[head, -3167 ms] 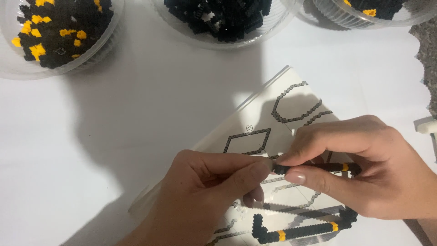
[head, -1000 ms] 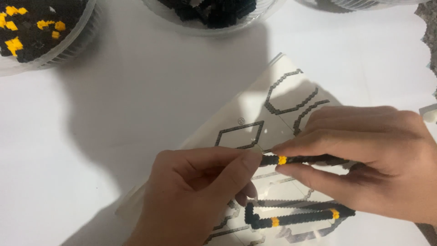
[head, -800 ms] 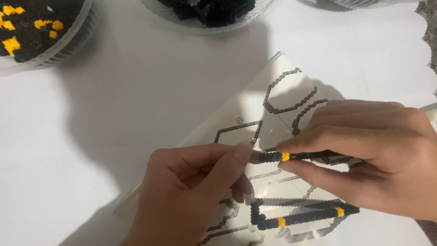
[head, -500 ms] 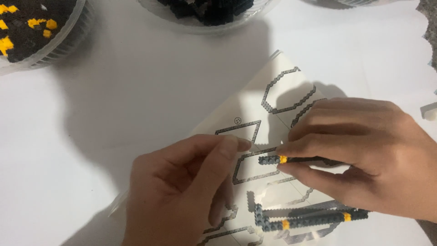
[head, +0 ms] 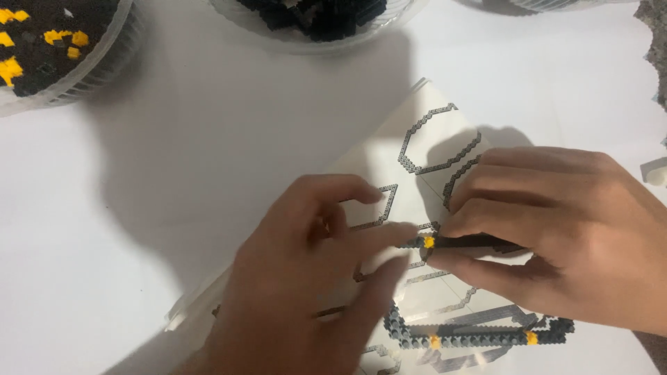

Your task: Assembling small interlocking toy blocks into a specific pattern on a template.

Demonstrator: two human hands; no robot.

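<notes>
My right hand (head: 556, 229) pinches a thin black strip of small bricks (head: 458, 242) with one yellow brick at its left end. The strip is held level just above a clear baseplate (head: 431, 149) that carries grey printed outlines. My left hand (head: 306, 278) lies flat on the plate with fingers spread, its fingertips next to the strip's yellow end, holding nothing. Below my right hand a longer black bar with two yellow bricks (head: 479, 337) sits on the plate.
Three clear plastic bowls stand along the far edge: one with black and yellow bricks (head: 48, 42) at the left, one with black bricks (head: 313, 17) in the middle, a third barely visible at the top right. A small white piece (head: 654, 170) lies at the right edge.
My left hand has let go of the strip's end and spread flat on the baseplate. My right hand still holds the strip at about the same spot.
</notes>
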